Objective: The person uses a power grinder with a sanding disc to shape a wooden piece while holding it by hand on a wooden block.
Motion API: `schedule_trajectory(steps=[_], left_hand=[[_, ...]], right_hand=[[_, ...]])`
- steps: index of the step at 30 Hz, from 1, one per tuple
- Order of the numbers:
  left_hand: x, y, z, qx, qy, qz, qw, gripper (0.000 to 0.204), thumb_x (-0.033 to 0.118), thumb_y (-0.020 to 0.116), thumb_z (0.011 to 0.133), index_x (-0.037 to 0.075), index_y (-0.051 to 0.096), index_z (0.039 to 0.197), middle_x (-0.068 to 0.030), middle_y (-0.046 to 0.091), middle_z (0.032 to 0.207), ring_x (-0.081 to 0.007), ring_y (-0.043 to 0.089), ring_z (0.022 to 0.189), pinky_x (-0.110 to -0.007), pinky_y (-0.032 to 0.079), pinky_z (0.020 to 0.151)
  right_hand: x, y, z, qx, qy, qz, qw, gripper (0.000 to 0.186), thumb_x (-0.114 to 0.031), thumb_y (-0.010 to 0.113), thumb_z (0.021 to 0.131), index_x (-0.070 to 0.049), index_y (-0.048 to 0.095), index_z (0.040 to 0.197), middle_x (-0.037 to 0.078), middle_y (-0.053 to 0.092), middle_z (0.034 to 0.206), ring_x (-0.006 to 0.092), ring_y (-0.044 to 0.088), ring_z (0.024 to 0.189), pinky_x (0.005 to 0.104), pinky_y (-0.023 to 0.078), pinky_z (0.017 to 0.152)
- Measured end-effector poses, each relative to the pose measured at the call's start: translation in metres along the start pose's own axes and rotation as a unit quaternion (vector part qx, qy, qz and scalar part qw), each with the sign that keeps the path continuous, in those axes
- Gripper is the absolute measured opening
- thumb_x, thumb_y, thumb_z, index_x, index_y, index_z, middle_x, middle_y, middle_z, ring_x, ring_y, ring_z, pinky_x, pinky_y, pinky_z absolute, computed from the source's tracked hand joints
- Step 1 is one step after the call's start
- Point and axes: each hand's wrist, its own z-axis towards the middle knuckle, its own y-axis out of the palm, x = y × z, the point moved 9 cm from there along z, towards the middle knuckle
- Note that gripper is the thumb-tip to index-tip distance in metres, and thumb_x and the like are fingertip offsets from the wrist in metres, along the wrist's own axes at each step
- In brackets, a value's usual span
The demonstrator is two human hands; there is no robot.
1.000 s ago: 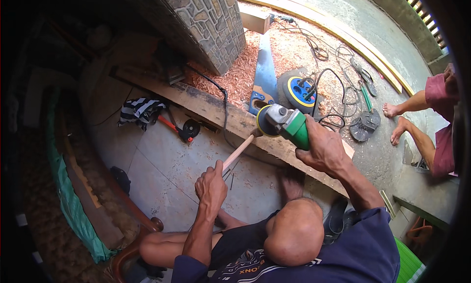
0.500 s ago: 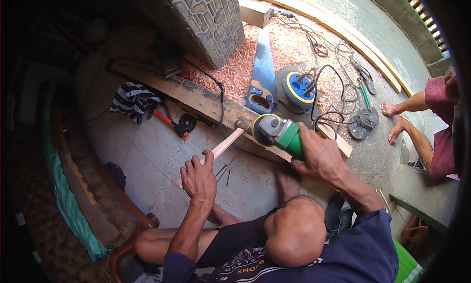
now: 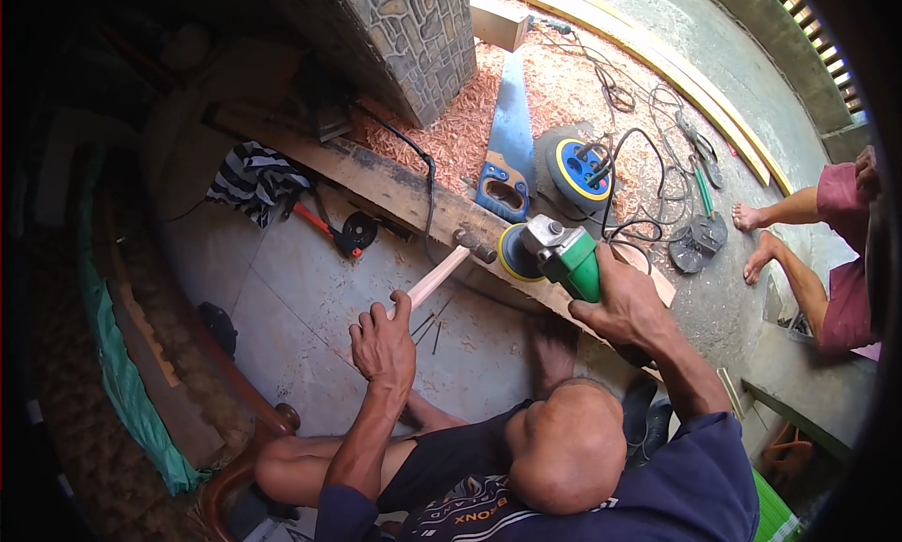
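My left hand (image 3: 383,347) is closed round the pale wooden handle of a hammer (image 3: 438,279). Its dark metal head lies over a long wooden plank (image 3: 376,180). With my right hand (image 3: 624,300) I grip a green and silver angle grinder (image 3: 569,258), whose round disc with a yellow rim faces the hammer head. A small gap shows between the disc and the head. Beyond the grinder a handsaw (image 3: 507,147) with a blue and brown handle leans across the plank.
Reddish wood shavings (image 3: 451,147) cover the ground beyond the plank. A blue and yellow cable reel (image 3: 582,169) with tangled black cords stands at right. Several nails (image 3: 429,331), a striped cloth (image 3: 254,180) and a red-and-black tool (image 3: 315,219) lie on the tiles. Another person's bare feet (image 3: 756,251) are far right.
The grinder has moved right and tilted, drawing its disc away from the hammer head. The head now shows in full. My left hand has barely moved.
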Motion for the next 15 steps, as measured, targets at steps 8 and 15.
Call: schedule_trajectory(steps=[8,15], left_hand=[[-0.007,0.008,0.004,-0.026,-0.002,-0.038,0.999,0.04,0.011,0.06,0.095,0.018,0.054,0.134,-0.0104,0.06,0.096,-0.0291,0.063,0.089,-0.044,0.048,0.08],[-0.016,0.012,0.005,-0.069,-0.011,-0.13,0.989,0.038,0.01,0.058,0.095,0.016,0.057,0.132,-0.0134,0.062,0.097,-0.0326,0.066,0.092,-0.047,0.05,0.081]], right_hand=[[-0.031,0.007,0.018,-0.086,-0.026,0.013,0.996,0.069,-0.038,0.076,0.08,0.003,0.045,0.126,0.035,0.069,0.102,0.0516,0.069,0.096,0.0561,0.054,0.085],[0.011,0.016,0.034,-0.109,0.039,0.188,0.975,0.075,-0.039,0.08,0.076,0.001,0.055,0.134,0.02,0.072,0.103,0.0354,0.071,0.092,0.0442,0.054,0.084]])
